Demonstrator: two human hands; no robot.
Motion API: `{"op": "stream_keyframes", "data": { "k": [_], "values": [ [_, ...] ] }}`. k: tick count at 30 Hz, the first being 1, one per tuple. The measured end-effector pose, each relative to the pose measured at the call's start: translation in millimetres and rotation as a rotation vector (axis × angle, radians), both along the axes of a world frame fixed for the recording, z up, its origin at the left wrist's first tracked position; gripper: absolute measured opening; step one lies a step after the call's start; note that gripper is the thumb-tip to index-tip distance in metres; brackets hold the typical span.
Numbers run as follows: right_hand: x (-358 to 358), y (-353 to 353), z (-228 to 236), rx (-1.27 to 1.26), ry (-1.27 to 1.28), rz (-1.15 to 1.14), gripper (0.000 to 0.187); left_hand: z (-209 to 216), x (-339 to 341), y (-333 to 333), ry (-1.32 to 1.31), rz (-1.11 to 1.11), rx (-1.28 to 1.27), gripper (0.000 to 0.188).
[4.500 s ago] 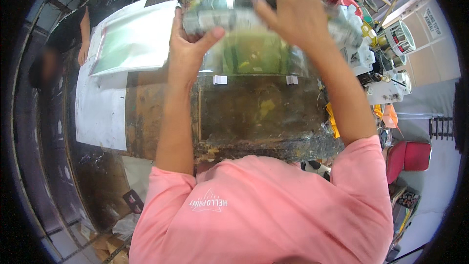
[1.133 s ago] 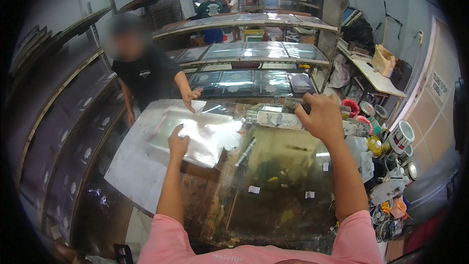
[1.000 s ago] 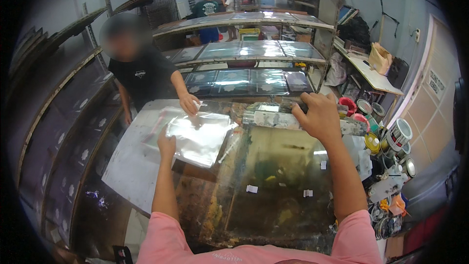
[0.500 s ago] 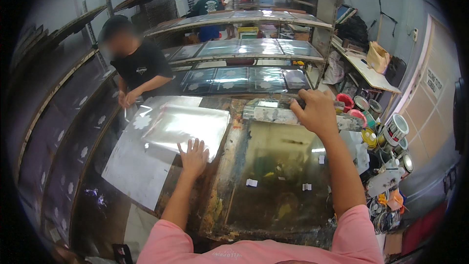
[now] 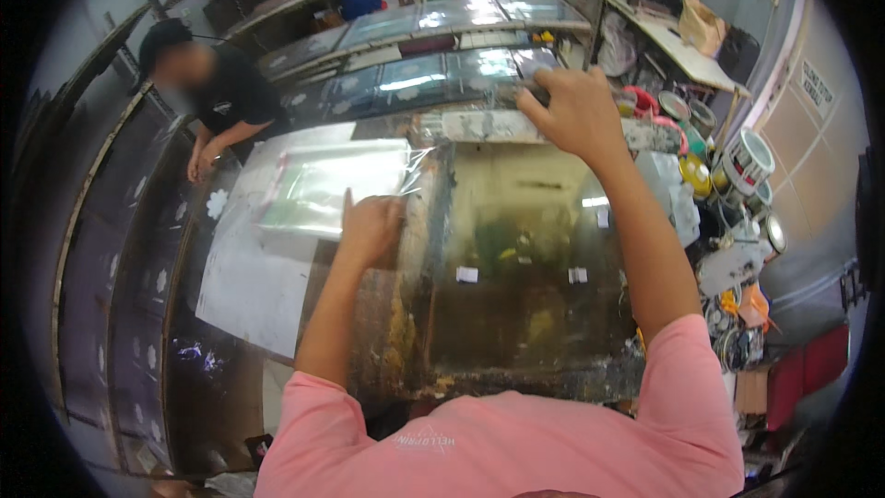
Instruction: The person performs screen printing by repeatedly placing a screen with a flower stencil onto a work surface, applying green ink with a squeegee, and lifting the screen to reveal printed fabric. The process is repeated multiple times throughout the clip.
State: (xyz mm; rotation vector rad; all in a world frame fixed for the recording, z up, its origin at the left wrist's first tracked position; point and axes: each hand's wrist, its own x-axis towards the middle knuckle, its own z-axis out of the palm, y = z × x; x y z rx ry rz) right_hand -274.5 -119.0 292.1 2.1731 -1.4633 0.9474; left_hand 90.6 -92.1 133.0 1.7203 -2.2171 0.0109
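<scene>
A screen-printing frame (image 5: 413,304) with paint-stained edges and yellowish-brown mesh lies in front of me. At its far end, the fingers of my right hand (image 5: 583,112) curl over a paint-spotted bar (image 5: 479,126); what lies under the palm is hidden. Left of the frame, a clear plastic sheet (image 5: 327,180) shines on white paper (image 5: 253,286). My left hand (image 5: 371,231) is at the sheet's near right corner. One finger sticks up while the others bend together, seemingly pinching the sheet, whose right edge is raised and wrinkled.
A co-worker in black (image 5: 217,88) leans in at the far left, both hands low, near a white flower shape (image 5: 218,204). Racks (image 5: 378,32) with glossy sheets stand behind. Paint cans (image 5: 745,162) crowd the right side.
My left hand has gone from lying flat on the plastic to bent fingers at its corner. The sheet's right edge has lifted. The flower shape has shifted left, toward the co-worker. The view has tilted down.
</scene>
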Motion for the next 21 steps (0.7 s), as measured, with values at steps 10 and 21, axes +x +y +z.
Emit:
{"op": "stream_keyframes", "data": {
  "k": [10, 21],
  "values": [
    [-3.0, -12.7, -3.5, -0.08, 0.061, -0.007, 0.051, -115.1, -214.8, 48.6, 0.045, -0.409, 0.081, 0.101],
    [-4.1, -11.1, 24.6, 0.095, 0.026, 0.034, 0.053, -118.1, -275.7, 64.7, 0.063, -0.509, 0.011, 0.127]
  ]
}}
